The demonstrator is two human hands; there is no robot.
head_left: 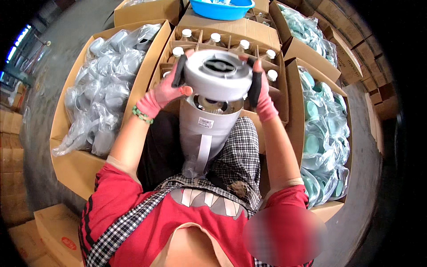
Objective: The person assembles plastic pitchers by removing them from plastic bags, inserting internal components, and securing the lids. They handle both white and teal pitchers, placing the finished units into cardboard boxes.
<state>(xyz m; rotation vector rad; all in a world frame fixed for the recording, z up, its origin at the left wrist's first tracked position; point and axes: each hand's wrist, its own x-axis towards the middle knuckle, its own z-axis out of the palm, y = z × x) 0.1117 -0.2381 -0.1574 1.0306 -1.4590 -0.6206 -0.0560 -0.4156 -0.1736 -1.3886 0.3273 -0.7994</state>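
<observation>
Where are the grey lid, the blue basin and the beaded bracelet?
grey lid (pixel 218 75), head view, top face.
blue basin (pixel 222 10), head view, front wall.
beaded bracelet (pixel 141 115), head view, green beads at the left wrist.

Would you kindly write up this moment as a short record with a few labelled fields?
Left hand: left hand in a pink glove grips the left side of a grey lid
Right hand: right hand in a pink glove grips the lid's right side
Lid position: just above the open mouth of a grey flask on the person's lap
Left side: cardboard box of grey parts in plastic bags
Ahead: box of bottles with white caps, blue basin behind
Right side: box of teal parts in plastic
</observation>
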